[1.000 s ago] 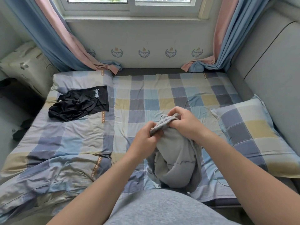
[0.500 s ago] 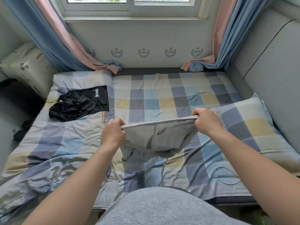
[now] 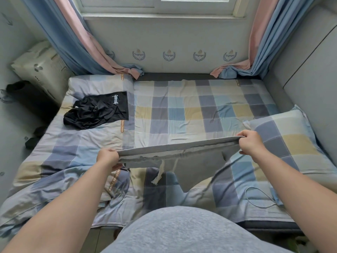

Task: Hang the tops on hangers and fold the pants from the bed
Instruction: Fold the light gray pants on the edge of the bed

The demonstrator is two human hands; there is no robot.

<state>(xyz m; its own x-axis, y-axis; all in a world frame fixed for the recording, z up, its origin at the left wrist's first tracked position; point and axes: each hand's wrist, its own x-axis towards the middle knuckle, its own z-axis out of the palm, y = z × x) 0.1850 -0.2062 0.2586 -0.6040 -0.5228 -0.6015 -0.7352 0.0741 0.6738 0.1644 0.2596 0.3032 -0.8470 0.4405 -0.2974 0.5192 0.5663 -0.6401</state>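
Far left: black top [image 3: 98, 111] lies crumpled on the checked bed [image 3: 182, 110].
Left hand [image 3: 108, 158]: fingers curled, gripping the waistband's left end.
Grey pants [image 3: 197, 168]: stretched in the air above the bed's near middle, drawstrings [image 3: 160, 172] dangling.
Right hand [image 3: 250, 144]: pinching the waistband's right end.
Right: checked pillow [image 3: 291, 143] just beside that hand.

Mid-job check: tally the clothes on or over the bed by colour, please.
Grey: 1, the pants, held up by the waistband in the left hand and right hand.
Black: 1, a heap of clothing on the bed; I cannot tell whether it is more than one piece.
Total: 2.
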